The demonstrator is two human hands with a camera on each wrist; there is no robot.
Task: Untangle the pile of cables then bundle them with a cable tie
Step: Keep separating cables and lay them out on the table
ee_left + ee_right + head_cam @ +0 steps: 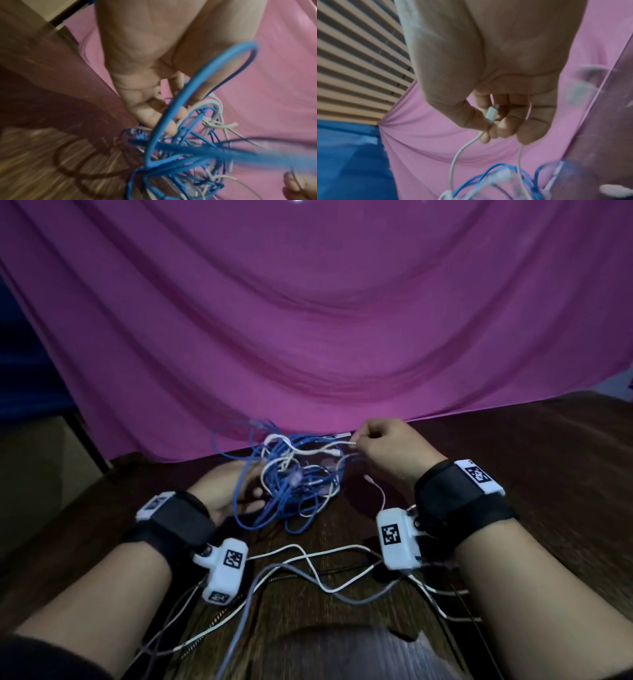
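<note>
A tangled pile of blue and white cables [294,474] lies on the dark wooden table [531,460] near the pink cloth. My left hand [236,487] lies against the pile's left side, its fingers [150,116] reaching in among the blue loops [180,135]; whether they grip any strand I cannot tell. My right hand [383,446] is raised at the pile's right edge and pinches the plug end of a white cable [491,115] between thumb and fingers. That white cable [322,448] runs from the pinch back into the tangle. A thin pink cable [378,491] lies below the right hand.
A pink cloth [325,320] hangs behind the table and meets its far edge. Loose white and grey wires [308,570] from the wrist cameras cross the table between my forearms. A small white strip [339,435] lies by the cloth behind the pile.
</note>
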